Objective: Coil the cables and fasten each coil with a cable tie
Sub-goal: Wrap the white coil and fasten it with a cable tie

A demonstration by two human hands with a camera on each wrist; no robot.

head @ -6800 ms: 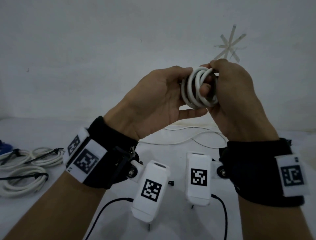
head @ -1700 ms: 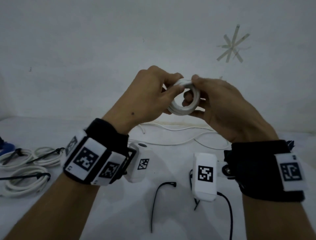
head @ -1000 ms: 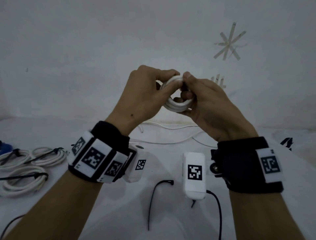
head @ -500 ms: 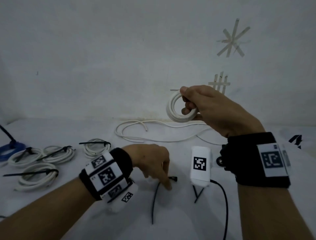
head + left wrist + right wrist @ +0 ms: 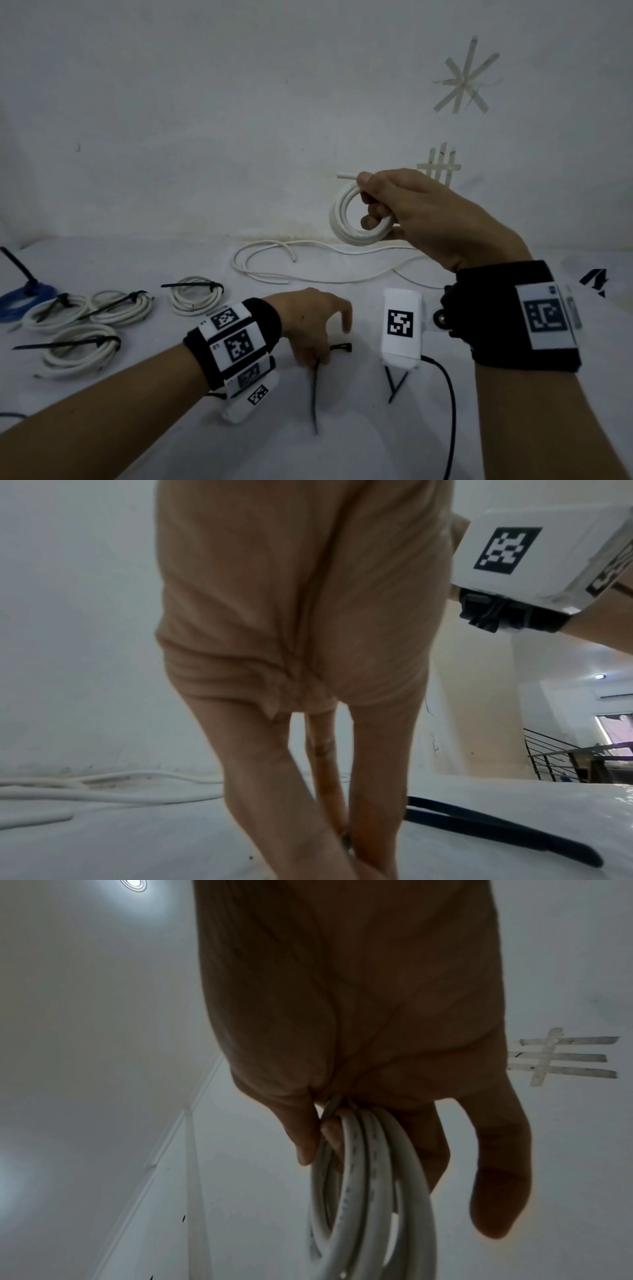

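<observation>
Left hand (image 5: 310, 327) down on the white table (image 5: 171, 442), fingertips pinching the thin black plastic cable tie (image 5: 314, 394) near its head end; the strap's long axis trails back toward the body. Right hand (image 5: 424, 219) raised, up and to the right, fingers curled through the small white round cable coil (image 5: 342, 219), loose end poking left. The tie must rise to it.

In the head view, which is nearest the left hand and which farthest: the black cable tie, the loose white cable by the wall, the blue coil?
From the left hand:
1. Black cable tie: at its fingertips, pinched.
2. Loose white cable: behind the hand, toward the wall.
3. Blue coil: far left edge of the table.
</observation>
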